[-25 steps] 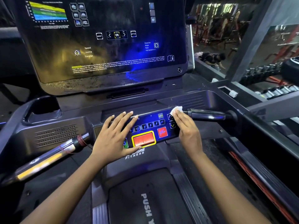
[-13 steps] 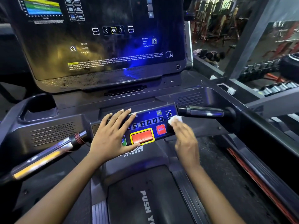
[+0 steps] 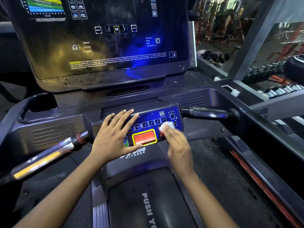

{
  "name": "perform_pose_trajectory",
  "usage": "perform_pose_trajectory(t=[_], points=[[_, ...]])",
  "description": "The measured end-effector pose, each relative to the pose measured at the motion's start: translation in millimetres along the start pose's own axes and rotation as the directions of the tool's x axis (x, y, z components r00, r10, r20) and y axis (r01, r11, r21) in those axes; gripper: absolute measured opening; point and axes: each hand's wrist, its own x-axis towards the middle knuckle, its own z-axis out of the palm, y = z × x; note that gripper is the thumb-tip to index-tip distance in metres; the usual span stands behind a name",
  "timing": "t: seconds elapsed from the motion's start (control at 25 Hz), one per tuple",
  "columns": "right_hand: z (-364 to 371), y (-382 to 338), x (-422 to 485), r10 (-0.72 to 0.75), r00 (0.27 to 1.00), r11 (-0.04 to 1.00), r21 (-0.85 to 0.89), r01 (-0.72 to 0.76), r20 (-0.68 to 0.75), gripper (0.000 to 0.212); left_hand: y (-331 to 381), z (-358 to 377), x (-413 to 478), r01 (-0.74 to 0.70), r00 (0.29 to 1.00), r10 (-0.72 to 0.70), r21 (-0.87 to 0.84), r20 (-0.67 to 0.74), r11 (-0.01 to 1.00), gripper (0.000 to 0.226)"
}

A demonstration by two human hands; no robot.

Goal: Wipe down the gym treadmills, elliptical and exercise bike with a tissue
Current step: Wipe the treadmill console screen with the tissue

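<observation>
The right hand (image 3: 178, 145) is bunching its fingertips on the tissue (image 3: 166, 126), a small white wad, and pressing it to the panel (image 3: 153, 114) just up and right of the red button (image 3: 144, 139). The hand is blurring, so the exact grip is hard to read, but the fingers seem to be curling round the wad rather than lying flat. The left hand (image 3: 113, 137) is lying flat and holding nothing, fingers straight and spread, left of the red button, with its thumb reaching just under the button's left corner. Above the red button the screen (image 3: 107, 46) is glowing, its lower edge looking streaky. The right grip (image 3: 209, 113) is sticking out to the button's right and the left grip (image 3: 49, 155) down to its left, both apart from the hands.

The step in hand, I judge, is wiping the treadmill (image 3: 148, 203) panel, right part first. The next move is calling for drawing the wad leftward across the red button and the key row (image 3: 148, 124) above it. That means lifting the left hand clear and pressing lightly so no key is triggered. Grips and screen are probably waiting after that.
</observation>
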Motion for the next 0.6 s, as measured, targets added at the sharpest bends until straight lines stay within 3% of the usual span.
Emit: perform_pose_trajectory(t=[0.12,0.28,0.44,0.6], points=[[2,17,36,0.109,0.992,0.993,-0.029,-0.111,-0.069,0.05,-1,2,0,0.003,1.0,-0.003,0.0,0.002,1.0,0.093],[18,-9,26,-0.003,1.0,0.997,-0.072,0.004,0.019,0.061,-1,2,0,-0.002,1.0,0.002,-0.003,-0.004,1.0,0.093],[12,-15,5,-0.143,0.981,0.99,0.022,0.142,0.132,0.072,1,2,-1,-0.006,1.0,0.006,-0.009,-0.005,1.0,0.092],[4,8,39,0.073,0.996,0.997,0.02,-0.073,-0.042,0.047,-1,2,-1,-0.004,1.0,0.004,-0.007,-0.004,1.0,0.093]])
